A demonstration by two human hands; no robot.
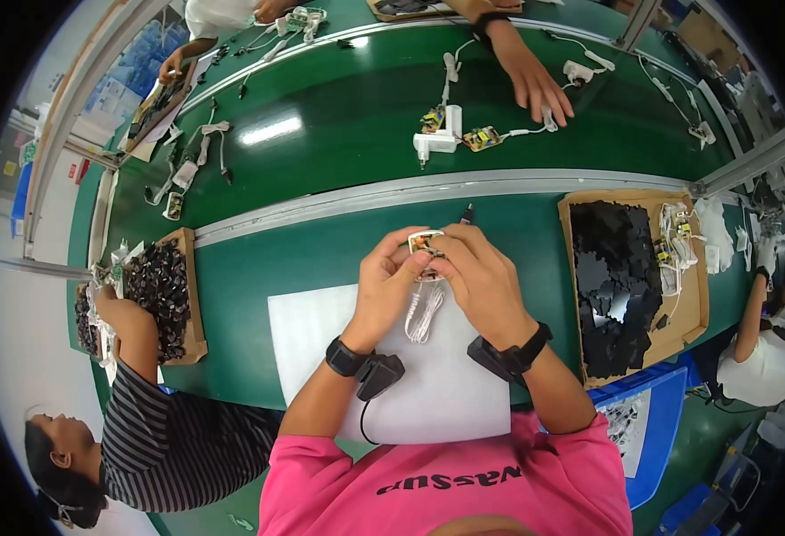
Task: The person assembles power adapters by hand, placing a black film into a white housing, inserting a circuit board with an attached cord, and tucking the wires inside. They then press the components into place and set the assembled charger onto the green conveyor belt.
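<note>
Between both hands, above the green bench, is a small white power adapter housing (pixel 425 241), its inside showing a circuit board with orange and dark parts. My left hand (pixel 382 281) grips its left side, thumb bent in across the front. My right hand (pixel 489 284) has its fingers closed at the right side and the thumb over the lower front; the fingertips partly hide the board. Below the housing hangs a bundled white cable (pixel 423 314), over a white foam sheet (pixel 307 330). Just beyond my right hand, a black cable plug (pixel 468 213) points away from me.
On the right is a cardboard tray (pixel 692 317) with black sheet pieces (pixel 611 286) and circuit boards; a blue bin (pixel 665 429) sits below. A box of small black parts (pixel 155 290) stands left, beside a co-worker's arm. Beyond the metal rail (pixel 339 201), another hand (pixel 526 76) touches a cable.
</note>
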